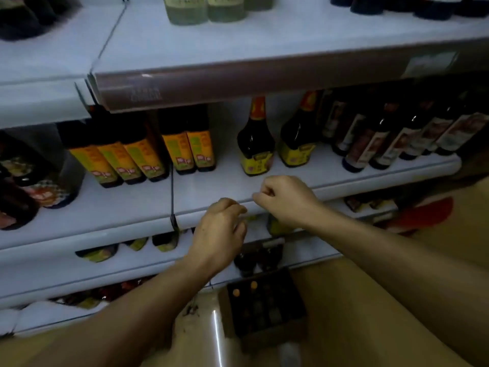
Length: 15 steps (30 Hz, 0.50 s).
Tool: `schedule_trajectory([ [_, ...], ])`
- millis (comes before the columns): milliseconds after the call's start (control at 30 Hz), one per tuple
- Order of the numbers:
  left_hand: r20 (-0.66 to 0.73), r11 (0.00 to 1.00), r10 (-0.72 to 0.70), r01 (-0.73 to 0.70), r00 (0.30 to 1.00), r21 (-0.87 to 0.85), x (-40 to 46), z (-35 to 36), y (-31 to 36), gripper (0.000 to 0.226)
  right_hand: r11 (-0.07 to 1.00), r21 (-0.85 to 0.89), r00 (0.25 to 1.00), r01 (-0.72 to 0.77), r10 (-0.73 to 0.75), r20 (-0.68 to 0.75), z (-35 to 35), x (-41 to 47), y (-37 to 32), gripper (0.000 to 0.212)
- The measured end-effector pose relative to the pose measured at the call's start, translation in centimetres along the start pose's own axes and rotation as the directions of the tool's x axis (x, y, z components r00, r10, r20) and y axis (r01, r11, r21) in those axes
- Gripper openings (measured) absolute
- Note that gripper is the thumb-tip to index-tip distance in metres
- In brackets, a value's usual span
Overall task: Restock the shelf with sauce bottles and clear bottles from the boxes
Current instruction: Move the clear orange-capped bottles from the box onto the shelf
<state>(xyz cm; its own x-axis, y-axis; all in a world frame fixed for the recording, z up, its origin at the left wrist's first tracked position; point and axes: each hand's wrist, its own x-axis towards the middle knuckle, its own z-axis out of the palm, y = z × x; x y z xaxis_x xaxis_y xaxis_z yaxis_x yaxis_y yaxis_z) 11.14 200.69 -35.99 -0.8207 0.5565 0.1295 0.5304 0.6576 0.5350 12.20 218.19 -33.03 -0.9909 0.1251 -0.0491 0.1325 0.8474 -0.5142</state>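
No legible text on the blurred bottle labels (182,152) or shelf-edge tag (145,94).

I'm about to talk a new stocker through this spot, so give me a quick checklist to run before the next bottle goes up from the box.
1. Hands free to pick: ok. Left hand and right hand hold no bottle.
2. Stock left in the box on the floor: ok, caps show inside.
3. Open space on the middle shelf: ok, bare in front of the round dark sauce bottles.
4. Those bottles upright: ok.
5. Matching product in the box: cannot tell, too dark.
6. Price label strip readable: cannot tell, blurred.
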Motion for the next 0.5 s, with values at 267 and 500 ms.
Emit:
schedule_trajectory([
  [267, 0.204, 0.984, -0.166, 0.175, 0.965, -0.03, -4.3, 10.3, -5.1, 0.027, 0.975, 0.071, 0.963, -0.212, 0.196, 0.187, 11.0, -1.9, 7.5, 0.035],
  [500, 0.365, 0.934, -0.335, 0.358, 0.869, 0.004, -9.1, 20.0, -11.2, 0.032, 0.934, 0.057, 0.884, -0.352, 0.312, 0.349, 22.4, -4.6, 15.2, 0.036],
])
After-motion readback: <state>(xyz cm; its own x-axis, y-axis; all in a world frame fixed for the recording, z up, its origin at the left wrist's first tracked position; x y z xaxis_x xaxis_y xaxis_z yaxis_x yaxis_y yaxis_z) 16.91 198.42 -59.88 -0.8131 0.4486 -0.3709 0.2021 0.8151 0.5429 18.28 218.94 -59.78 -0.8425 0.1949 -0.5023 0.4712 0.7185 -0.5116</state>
